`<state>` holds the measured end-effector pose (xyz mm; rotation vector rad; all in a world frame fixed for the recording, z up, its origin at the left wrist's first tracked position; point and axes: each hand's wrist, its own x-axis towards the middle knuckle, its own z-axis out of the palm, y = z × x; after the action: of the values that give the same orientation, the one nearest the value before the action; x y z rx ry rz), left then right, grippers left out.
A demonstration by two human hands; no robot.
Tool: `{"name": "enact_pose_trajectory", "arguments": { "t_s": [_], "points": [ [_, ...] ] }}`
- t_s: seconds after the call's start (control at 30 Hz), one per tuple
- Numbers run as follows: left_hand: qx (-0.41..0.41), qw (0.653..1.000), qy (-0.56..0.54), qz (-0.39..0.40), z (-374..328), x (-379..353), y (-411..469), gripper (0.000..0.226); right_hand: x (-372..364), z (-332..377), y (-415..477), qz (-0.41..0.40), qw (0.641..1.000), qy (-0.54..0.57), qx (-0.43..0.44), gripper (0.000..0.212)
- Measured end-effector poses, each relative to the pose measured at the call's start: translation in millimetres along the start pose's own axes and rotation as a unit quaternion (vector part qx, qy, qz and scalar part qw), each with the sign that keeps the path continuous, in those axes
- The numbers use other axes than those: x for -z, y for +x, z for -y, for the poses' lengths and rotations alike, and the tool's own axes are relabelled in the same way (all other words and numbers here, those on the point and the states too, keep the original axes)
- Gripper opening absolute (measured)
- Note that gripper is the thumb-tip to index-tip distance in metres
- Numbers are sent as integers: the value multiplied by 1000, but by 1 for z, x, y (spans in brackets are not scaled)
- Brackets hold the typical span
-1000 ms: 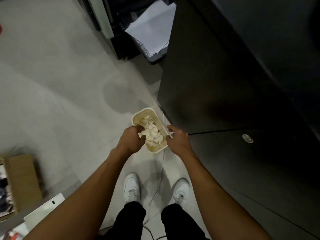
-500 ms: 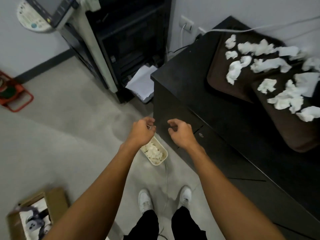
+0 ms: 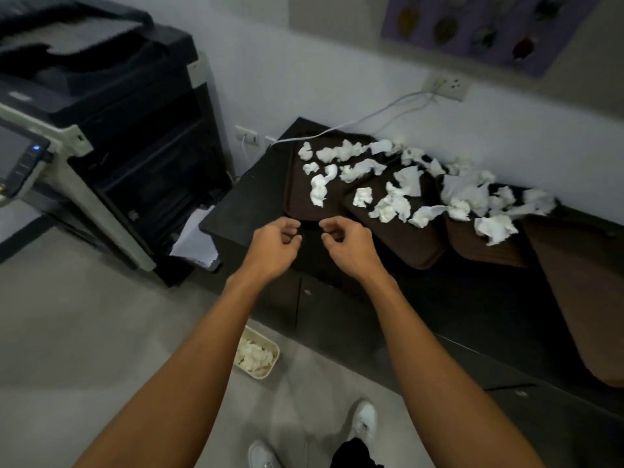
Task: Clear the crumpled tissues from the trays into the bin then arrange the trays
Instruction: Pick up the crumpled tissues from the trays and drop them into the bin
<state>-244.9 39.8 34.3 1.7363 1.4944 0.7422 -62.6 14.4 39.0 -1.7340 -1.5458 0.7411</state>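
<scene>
At the bottom edge of the frame a pair of white shoes [image 3: 366,418] stands on the grey floor [image 3: 84,332]. Just above them, low in the middle, sits the small cream bin [image 3: 260,374] with a wad of tissues [image 3: 253,356] inside, pushed up against the front of the dark cabinet. Both bare forearms rise from the lower corners and close in toward the centre. The left hand [image 3: 273,246] and right hand [image 3: 351,246] hover side by side with a narrow gap between them, backs toward the camera. The fingers of each hand are loosely curled inward and neither holds anything. They hang over the front edge of the black tabletop [image 3: 243,211], just short of the near rim of the leftmost tray [image 3: 297,194]. Beyond that, the brown trays [image 3: 405,241] overlap one another in a row running to the right side of the frame. Crumpled tissues [image 3: 391,206] are scattered thickly over them, most along their far halves toward the wall. In the upper left stands a big black copier [image 3: 118,146] with white paper [image 3: 196,241] poking out low down. A white cable [image 3: 371,118] runs from the tabletop's far corner up to a wall socket [image 3: 445,86], with a blurred poster [image 3: 472,25] above that.
</scene>
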Motion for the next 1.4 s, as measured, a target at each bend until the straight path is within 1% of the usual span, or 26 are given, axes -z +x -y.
{"name": "enact_pose_trajectory", "arguments": {
  "t_s": [0.17,0.4,0.6,0.77,0.93,1.03,1.13,1.2,1.27,1.4],
  "points": [
    [-47,999,-2,24,-57,-41,22,30,67,-22,4,-49,999,-3,-9,23],
    [-94,993,-20,69,-135,-127,55,28,164,-77,11,-119,992,1,-33,20],
    [-111,988,-16,102,-186,-206,78,30,239,-138,14,-141,988,-4,-68,22],
    [-118,984,-10,130,-216,-263,91,30,278,-191,14,-152,982,-2,-108,24],
    [-103,985,-2,136,-227,-301,102,29,299,-245,27,-152,978,-53,-136,31],
    [-90,986,-2,140,-225,-316,108,30,297,-272,41,-136,976,-101,-139,42],
    [-83,987,0,140,-221,-324,113,30,288,-291,53,-98,974,-153,-137,58],
    [-75,987,1,141,-218,-328,116,30,279,-298,57,-77,971,-183,-136,64],
    [-70,988,1,135,-215,-331,120,30,273,-304,57,-72,969,-198,-130,62],
    [-68,990,3,127,-208,-335,124,28,266,-308,47,-108,978,-146,-104,39]
  ]
}}
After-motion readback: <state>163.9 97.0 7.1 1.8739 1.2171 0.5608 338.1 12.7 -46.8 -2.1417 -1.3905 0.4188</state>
